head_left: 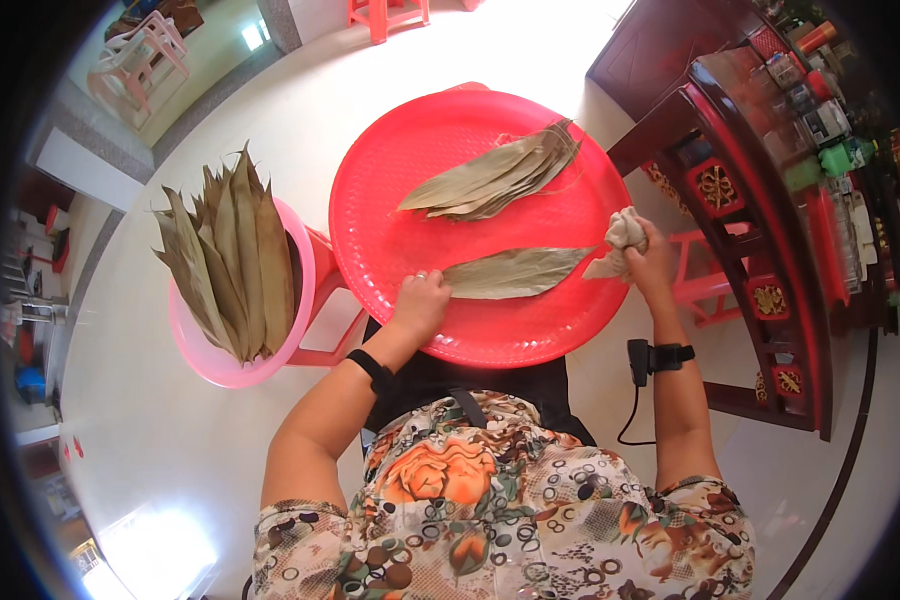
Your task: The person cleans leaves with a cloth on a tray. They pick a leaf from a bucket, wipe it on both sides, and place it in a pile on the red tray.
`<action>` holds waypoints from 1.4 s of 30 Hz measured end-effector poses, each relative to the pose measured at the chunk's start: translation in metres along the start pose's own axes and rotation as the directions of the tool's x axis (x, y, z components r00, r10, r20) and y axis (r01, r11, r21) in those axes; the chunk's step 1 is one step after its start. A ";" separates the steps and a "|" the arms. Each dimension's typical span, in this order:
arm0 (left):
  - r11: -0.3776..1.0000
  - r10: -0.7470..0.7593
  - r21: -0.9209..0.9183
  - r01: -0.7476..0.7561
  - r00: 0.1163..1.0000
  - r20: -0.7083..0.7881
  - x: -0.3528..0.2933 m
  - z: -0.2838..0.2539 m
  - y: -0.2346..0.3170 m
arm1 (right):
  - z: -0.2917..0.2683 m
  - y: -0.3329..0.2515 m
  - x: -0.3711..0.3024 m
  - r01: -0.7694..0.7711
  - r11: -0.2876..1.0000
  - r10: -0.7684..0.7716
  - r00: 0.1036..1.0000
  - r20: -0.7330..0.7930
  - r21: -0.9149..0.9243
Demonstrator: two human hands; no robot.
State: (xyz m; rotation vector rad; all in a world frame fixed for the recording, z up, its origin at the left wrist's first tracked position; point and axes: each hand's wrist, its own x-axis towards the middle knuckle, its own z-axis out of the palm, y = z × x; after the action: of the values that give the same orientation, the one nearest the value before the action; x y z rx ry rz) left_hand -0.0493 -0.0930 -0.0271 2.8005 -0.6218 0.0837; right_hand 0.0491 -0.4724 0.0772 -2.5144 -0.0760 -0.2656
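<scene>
A long dried bamboo leaf (520, 274) lies flat across the near half of a round red tray (370, 180). My left hand (422, 303) is closed on the leaf's left end, at the tray's near left rim. In my right hand (651, 258) a crumpled beige cloth (625, 232) is gripped, held by the leaf's pointed right tip at the tray's right rim. Whether the cloth touches the tip I cannot tell. A stack of similar leaves (495, 175) rests on the far part of the tray.
On the left a pink basin (232, 376) holds many upright leaves (232, 260), beside a red plastic stool (325, 300). Dark carved wooden furniture (770, 260) stands close on the right, with another red stool (705, 280) near it. Packed goods (820, 120) crowd the far right.
</scene>
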 end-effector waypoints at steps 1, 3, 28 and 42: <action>1.000 -0.001 0.001 0.001 1.000 0.004 -0.001 -0.001 -0.002 | -0.007 -0.010 0.000 -0.003 1.000 0.003 1.000 0.002 0.003; 0.953 -0.003 -0.300 -0.027 0.995 -0.097 0.001 -0.007 0.001 | -0.024 -0.023 -0.002 0.007 0.987 0.000 0.999 -0.046 0.159; 0.983 -0.003 -0.176 0.060 0.952 0.307 -0.043 -0.037 -0.011 | 0.126 -0.125 -0.073 0.583 0.810 -0.361 0.580 0.730 -0.062; 0.990 -0.009 -0.129 0.057 0.937 0.349 -0.039 -0.035 -0.007 | 0.072 -0.162 -0.043 0.557 0.770 -0.357 0.780 0.514 -0.311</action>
State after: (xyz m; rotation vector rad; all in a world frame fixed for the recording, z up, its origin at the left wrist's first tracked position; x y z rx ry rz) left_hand -0.0812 -0.0618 0.0003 2.7067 -0.6287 -0.4545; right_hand 0.0010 -0.2979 0.1022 -2.9378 -0.9443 0.1042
